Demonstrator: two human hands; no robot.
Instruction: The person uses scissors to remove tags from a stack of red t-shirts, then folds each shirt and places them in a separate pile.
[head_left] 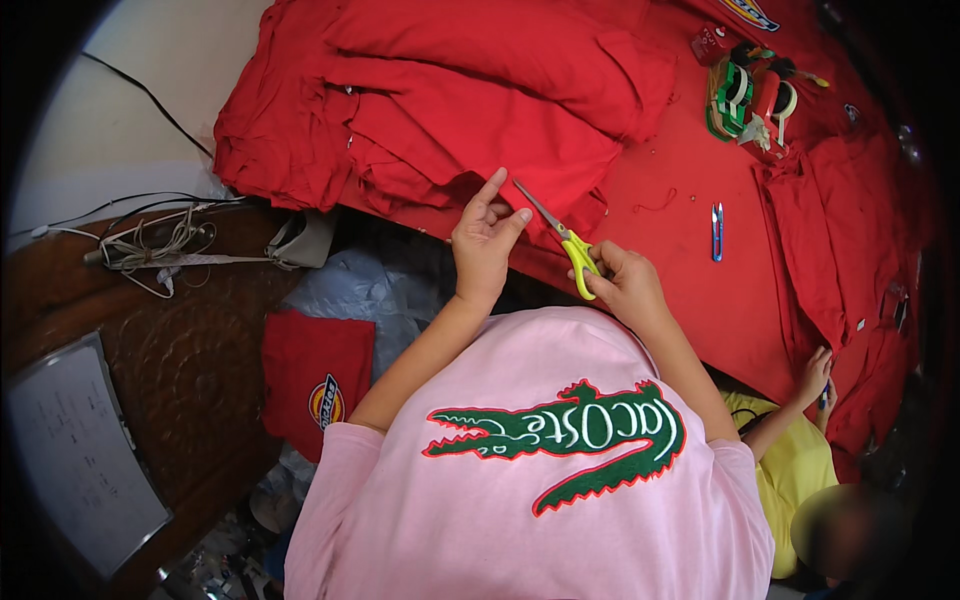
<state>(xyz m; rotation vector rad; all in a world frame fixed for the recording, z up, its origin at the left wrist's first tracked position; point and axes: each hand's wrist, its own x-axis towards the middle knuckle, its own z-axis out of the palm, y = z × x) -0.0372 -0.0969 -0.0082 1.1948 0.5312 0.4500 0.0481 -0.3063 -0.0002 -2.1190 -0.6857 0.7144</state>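
Note:
In my right hand (628,285) is a pair of scissors with yellow-green handles (579,258), my fingers closed around the loops. The metal blades point up and left toward my left hand (484,240), and they look nearly closed. My left hand is open, index finger and thumb apart, at the near edge of a large heap of red fabric (480,110). Whether its fingertips touch the cloth is hard to tell. Part of the heap hangs over the front edge of the red-covered table (660,230).
Blue thread snips (717,232) lie to the right, beyond them a green tape dispenser (728,100). At far right a co-worker in yellow (795,465) handles more red cloth (830,240). Left are a folded red garment (318,380), tangled cables (165,245) and a whiteboard (90,460).

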